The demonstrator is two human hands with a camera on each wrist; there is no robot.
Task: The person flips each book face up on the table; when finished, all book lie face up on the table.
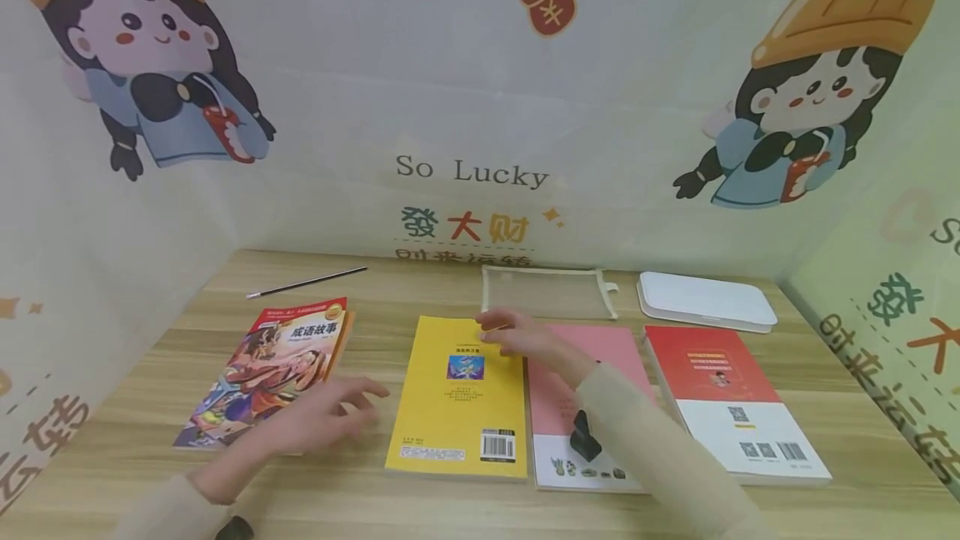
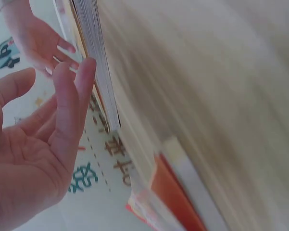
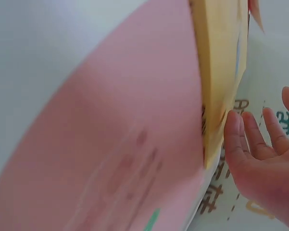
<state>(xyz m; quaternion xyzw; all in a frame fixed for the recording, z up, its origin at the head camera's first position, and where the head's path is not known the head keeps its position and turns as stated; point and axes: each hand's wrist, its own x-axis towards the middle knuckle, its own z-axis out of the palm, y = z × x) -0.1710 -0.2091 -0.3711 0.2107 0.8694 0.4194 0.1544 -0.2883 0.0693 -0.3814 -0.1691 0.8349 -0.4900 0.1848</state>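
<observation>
A yellow book [image 1: 427,407] lies back cover up in the middle of the wooden table. Over its upper right corner is my right hand [image 1: 525,340], fingers relaxed and holding nothing. My left hand [image 1: 330,419] hovers between the yellow book and a colourful storybook [image 1: 277,365] on the left, its fingers loosely bent around nothing. In the left wrist view, the fingertips of my left hand [image 2: 43,125] are near the page edge of a book [image 2: 98,57]; contact is unclear. Beneath my right forearm lies a pink book [image 1: 592,348], beside the yellow one.
A red and white book [image 1: 720,365] lies at the right. Behind the books are a mesh pouch [image 1: 543,290] and a white case [image 1: 705,300]. A pencil [image 1: 307,282] lies at the back left. Printed cloth [image 1: 465,107] hangs around the table's back and sides.
</observation>
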